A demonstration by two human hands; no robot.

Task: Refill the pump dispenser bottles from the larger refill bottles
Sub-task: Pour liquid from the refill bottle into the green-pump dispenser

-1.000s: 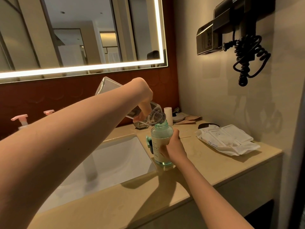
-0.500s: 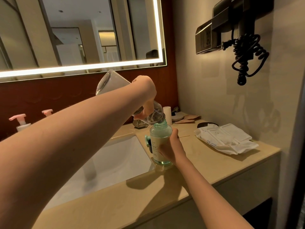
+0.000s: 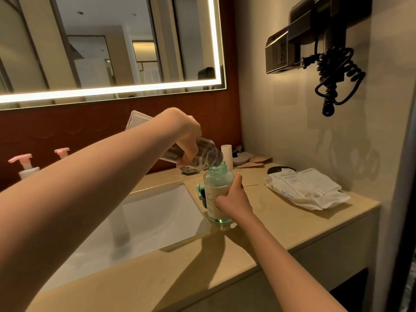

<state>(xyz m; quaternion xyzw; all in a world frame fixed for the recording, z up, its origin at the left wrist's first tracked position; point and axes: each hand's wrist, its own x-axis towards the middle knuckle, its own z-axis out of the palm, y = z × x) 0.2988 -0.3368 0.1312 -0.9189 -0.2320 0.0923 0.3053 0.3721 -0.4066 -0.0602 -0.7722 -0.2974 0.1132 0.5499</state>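
Bottles meet at the centre of the frame. The left hand (image 3: 188, 137) reaches in from the left edge with its fingers and thumb curled round a large clear refill bottle (image 3: 203, 155). It holds the bottle tipped steeply, base up towards the mirror (image 3: 112, 41) and open neck pointing down to the right. That neck sits right over the open mouth of a small green dispenser bottle (image 3: 218, 183); whether the two rims touch cannot be told.

The dispenser bottle stands upright on the beige counter (image 3: 281, 224), just beside the right rim of the white sink (image 3: 139, 221). The right hand (image 3: 233, 200) comes up from the lower right and grips the bottle round its lower half, thumb towards the camera and fingers wrapped over the label. So the small bottle lies directly below the left hand and inside the right hand's grasp. A green plastic part (image 3: 199, 191) pokes out at the bottle's left side, partly hidden.

At the left edge, two pink-topped pump bottles (image 3: 26, 165) stand against the red wall. A pack of wipes (image 3: 306, 188) lies on the counter at the right, well apart from the hands. A black hair dryer (image 3: 328, 32) with a coiled cord hangs in the upper right.
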